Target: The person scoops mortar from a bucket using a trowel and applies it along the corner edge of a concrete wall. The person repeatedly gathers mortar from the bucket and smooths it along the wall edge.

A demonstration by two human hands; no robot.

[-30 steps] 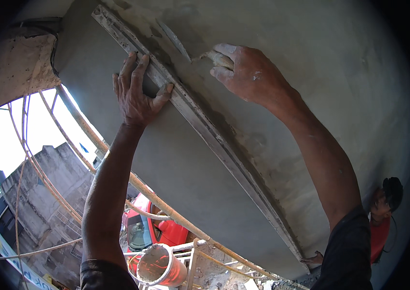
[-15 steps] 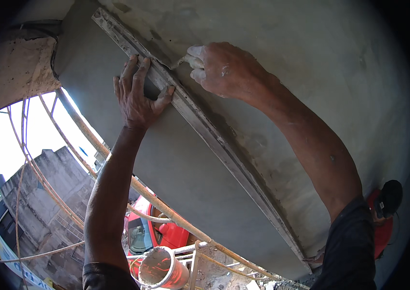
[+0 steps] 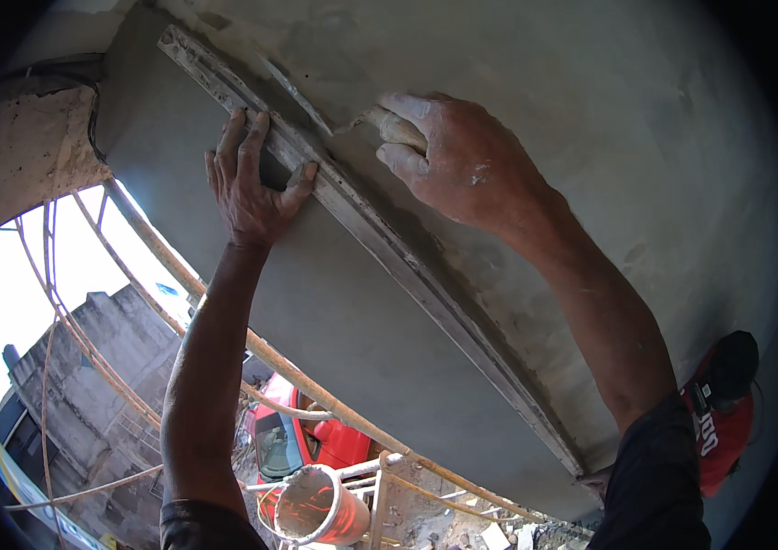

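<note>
My left hand [image 3: 256,183] presses flat against a long grey straightedge [image 3: 389,252] that lies diagonally on a freshly plastered grey wall [image 3: 591,119], fingers spread over its upper part. My right hand [image 3: 462,160] is closed around the pale handle of a plastering trowel [image 3: 302,92], whose thin blade runs up and left along the wet plaster just above the straightedge. Both forearms reach up from the lower edge.
A rough unplastered concrete block [image 3: 22,156] sits at the upper left. Bamboo scaffold poles [image 3: 160,257] cross below. A bucket [image 3: 316,504] and a red vehicle [image 3: 306,440] lie far below. Another person in a red shirt [image 3: 728,403] is at the right.
My right hand with the trowel has slid left and down along the wall toward the straightedge. My left hand has stayed in place on the straightedge.
</note>
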